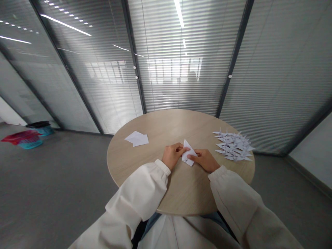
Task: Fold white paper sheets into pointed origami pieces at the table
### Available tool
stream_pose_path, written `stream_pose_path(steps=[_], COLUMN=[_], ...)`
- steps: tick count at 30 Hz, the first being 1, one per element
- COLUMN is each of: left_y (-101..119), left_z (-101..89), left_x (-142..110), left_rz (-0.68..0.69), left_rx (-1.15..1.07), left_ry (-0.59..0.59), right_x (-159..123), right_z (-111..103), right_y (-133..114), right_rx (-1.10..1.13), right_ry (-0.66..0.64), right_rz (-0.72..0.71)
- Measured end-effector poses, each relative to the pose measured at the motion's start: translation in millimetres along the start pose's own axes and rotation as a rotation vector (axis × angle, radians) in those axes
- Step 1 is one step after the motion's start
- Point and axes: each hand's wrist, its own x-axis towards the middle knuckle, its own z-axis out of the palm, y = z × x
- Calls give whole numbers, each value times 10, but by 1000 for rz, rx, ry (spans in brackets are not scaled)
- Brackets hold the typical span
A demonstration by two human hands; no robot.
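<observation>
A small folded piece of white paper (188, 154) is held between my two hands, just above or on the round table. My left hand (173, 155) pinches its upper left side with thumb and forefinger. At its right edge, my right hand (204, 159) grips the paper, the thumb lying over its face. Small dark marks show near the paper's lower part. Flat white paper sheets (137, 138) lie to the left of my hands. On the right, several folded white paper cranes (233, 146) stand packed in rows.
The round wooden table (178, 128) has its near edge against my body. Behind it rises a glass partition with blinds (181, 90). Two blue bins, one with a red liner (22, 137) and one with a black liner (38, 123), stand on the floor at far left.
</observation>
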Motion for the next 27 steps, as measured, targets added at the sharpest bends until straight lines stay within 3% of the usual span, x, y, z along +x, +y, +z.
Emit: stream_pose_path(steps=[7, 18, 27], left_y=[-109, -48, -93], left_z=[44, 15, 22], left_x=[58, 30, 19], left_rz=[-114, -70, 8], left_rx=[-256, -74, -40], left_ry=[-122, -46, -112], right_x=[-6, -18, -14], right_z=[-38, -33, -31], right_y=[-10, -46, -19], right_rx=[-17, 2, 53], right_ry=[69, 70, 124], right_rz=[1, -9, 5])
